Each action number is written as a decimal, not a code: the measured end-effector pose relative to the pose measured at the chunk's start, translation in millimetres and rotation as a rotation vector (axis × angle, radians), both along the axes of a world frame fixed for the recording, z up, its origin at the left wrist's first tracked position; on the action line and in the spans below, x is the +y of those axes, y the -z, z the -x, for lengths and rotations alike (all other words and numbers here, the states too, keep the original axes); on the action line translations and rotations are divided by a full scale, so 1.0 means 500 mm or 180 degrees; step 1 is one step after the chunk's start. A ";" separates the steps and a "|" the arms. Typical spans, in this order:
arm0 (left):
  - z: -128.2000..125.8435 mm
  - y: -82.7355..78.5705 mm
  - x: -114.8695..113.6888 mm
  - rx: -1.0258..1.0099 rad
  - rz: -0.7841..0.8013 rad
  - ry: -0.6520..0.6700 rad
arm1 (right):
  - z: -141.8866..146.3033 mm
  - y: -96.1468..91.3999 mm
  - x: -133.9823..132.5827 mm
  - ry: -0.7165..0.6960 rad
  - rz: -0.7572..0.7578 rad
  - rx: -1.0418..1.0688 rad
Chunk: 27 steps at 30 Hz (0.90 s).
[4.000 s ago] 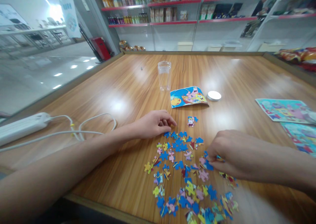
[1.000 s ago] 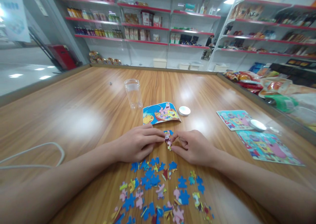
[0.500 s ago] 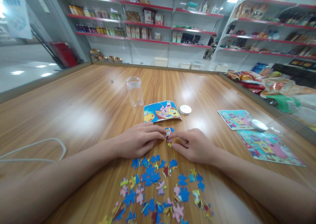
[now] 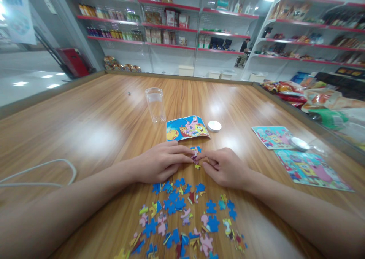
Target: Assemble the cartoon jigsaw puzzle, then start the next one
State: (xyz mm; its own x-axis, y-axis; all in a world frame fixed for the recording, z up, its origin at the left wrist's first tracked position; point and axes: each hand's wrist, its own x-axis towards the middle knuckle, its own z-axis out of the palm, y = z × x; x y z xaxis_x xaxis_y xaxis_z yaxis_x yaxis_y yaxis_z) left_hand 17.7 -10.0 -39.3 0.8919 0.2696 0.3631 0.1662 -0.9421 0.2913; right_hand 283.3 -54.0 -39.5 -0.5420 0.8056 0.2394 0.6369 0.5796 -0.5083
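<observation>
My left hand (image 4: 161, 162) and my right hand (image 4: 225, 167) meet at a small cluster of joined puzzle pieces (image 4: 195, 154) on the wooden table (image 4: 94, 126). Fingertips of both hands pinch this pink and blue cluster from either side. Several loose puzzle pieces (image 4: 185, 213), mostly blue, pink and yellow, lie scattered just in front of my hands. A cartoon picture card (image 4: 186, 128) lies beyond the cluster.
A clear plastic jar (image 4: 155, 105) stands behind the card, its white lid (image 4: 214, 126) to the right. Two finished cartoon puzzles (image 4: 302, 156) and another lid (image 4: 298, 143) lie at right. A white cable (image 4: 42, 173) loops at left. Snack bags and shelves line the far edges.
Four seconds ago my hands were apart over the loose pile, the right picking a piece. Both then came together at the small cluster. In the last second they barely shifted.
</observation>
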 end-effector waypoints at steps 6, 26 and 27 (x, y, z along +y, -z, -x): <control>-0.002 -0.003 0.000 -0.0023 0.0087 -0.0029 | -0.002 -0.001 0.002 -0.0065 0.0026 -0.0002; -0.003 -0.003 -0.002 -0.0010 0.0025 -0.0089 | -0.005 0.014 0.019 0.0063 -0.0460 0.0139; -0.003 -0.003 -0.002 0.0017 0.0039 -0.0094 | -0.005 0.014 0.019 0.0069 -0.0457 0.0129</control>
